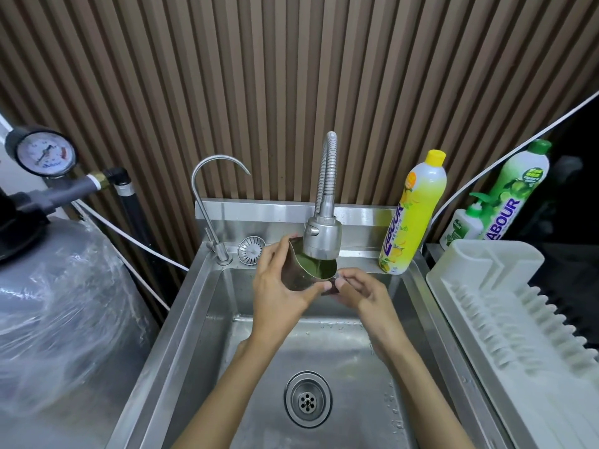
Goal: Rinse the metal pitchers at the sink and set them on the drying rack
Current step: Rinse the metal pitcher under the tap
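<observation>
Fingers of our left grip [279, 288] curl closely round the body of the metal pitcher [299, 276], held tilted under the faucet head [322, 237] at mid-frame, above the sink [194, 322]. Our right grip [362, 294] pinches the pitcher's right side between thumb and bent fingertips.

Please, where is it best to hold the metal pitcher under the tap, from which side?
Wrap the left hand round the pitcher from the left, on its body below the rim. Its open mouth sits under the faucet head, so the top must stay free; the right hand pinches the right side.
</observation>
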`<act>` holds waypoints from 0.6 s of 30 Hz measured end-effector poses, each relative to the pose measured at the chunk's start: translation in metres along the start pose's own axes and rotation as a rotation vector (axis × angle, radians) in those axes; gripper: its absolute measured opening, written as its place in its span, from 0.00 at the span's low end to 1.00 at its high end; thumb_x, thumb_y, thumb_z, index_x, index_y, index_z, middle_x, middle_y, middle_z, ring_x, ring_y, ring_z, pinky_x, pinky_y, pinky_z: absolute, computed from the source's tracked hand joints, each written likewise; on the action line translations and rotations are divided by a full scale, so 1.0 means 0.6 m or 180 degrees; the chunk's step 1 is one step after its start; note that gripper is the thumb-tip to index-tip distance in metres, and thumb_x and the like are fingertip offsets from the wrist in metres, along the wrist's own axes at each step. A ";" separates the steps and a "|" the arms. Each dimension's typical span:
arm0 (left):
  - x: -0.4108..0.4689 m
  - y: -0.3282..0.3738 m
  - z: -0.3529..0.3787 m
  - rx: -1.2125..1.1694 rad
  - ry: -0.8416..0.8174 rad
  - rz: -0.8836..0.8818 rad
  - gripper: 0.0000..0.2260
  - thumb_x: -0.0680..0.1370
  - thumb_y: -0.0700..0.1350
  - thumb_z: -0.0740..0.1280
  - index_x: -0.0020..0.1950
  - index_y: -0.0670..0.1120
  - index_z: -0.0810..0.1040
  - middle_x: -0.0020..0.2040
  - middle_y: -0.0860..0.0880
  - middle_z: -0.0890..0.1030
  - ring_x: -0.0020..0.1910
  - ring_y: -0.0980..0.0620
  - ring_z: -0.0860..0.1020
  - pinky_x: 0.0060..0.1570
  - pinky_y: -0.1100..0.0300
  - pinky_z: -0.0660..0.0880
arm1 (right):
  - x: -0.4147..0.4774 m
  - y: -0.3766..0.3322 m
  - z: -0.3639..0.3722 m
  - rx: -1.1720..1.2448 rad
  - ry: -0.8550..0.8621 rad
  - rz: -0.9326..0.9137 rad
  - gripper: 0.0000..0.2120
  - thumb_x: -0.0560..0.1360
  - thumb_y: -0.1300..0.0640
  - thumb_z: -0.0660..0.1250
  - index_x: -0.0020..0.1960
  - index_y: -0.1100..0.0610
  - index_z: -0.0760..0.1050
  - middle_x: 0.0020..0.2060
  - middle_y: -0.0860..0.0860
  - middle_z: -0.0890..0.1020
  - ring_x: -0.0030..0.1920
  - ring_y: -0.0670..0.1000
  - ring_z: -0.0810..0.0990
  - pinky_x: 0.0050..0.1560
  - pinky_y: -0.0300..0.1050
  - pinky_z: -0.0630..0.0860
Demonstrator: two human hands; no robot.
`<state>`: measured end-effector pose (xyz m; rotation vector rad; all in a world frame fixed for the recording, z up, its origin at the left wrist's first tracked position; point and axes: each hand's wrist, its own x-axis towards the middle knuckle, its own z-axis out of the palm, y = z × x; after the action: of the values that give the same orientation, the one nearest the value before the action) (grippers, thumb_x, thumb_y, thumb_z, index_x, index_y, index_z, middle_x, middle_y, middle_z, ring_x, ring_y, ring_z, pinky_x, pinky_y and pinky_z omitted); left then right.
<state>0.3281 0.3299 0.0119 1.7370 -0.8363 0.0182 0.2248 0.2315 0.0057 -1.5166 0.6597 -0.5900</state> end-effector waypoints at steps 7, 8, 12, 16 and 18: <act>-0.010 0.007 -0.018 0.0767 -0.0083 -0.0551 0.29 0.59 0.63 0.75 0.53 0.46 0.79 0.42 0.52 0.70 0.43 0.54 0.71 0.41 0.67 0.64 | -0.014 -0.005 -0.002 0.0098 -0.0121 0.0218 0.05 0.74 0.64 0.66 0.43 0.65 0.80 0.33 0.57 0.84 0.32 0.49 0.84 0.33 0.35 0.77; -0.013 0.005 -0.017 0.0753 -0.0194 -0.0649 0.28 0.60 0.65 0.73 0.51 0.48 0.79 0.42 0.51 0.71 0.42 0.54 0.73 0.40 0.67 0.66 | -0.015 -0.011 -0.007 -0.0075 -0.0086 0.0223 0.05 0.74 0.63 0.67 0.41 0.63 0.80 0.32 0.57 0.84 0.31 0.50 0.84 0.33 0.36 0.78; -0.020 0.005 -0.010 0.0351 -0.0507 -0.0909 0.25 0.54 0.72 0.65 0.35 0.54 0.78 0.38 0.53 0.76 0.34 0.64 0.77 0.34 0.77 0.69 | -0.019 -0.038 -0.030 -0.1289 0.0053 -0.0014 0.09 0.73 0.58 0.69 0.34 0.56 0.79 0.27 0.53 0.84 0.30 0.49 0.83 0.38 0.45 0.81; -0.020 -0.003 0.004 -0.0282 -0.0815 -0.0893 0.18 0.60 0.61 0.76 0.42 0.53 0.82 0.40 0.55 0.83 0.39 0.70 0.79 0.43 0.77 0.73 | -0.025 -0.058 -0.045 -0.2337 0.0283 -0.0420 0.09 0.73 0.53 0.69 0.35 0.56 0.79 0.28 0.49 0.84 0.34 0.49 0.83 0.44 0.50 0.80; -0.021 -0.008 0.015 -0.0594 -0.0801 -0.0790 0.22 0.59 0.57 0.78 0.50 0.54 0.81 0.47 0.53 0.84 0.47 0.63 0.81 0.50 0.68 0.77 | -0.028 -0.060 -0.048 -0.2481 0.0405 -0.0544 0.05 0.72 0.54 0.69 0.39 0.54 0.80 0.32 0.49 0.84 0.38 0.52 0.83 0.45 0.50 0.78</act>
<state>0.3180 0.3295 -0.0007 1.6742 -0.7702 -0.4391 0.1943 0.2241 0.0436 -2.2908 0.9260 -0.5913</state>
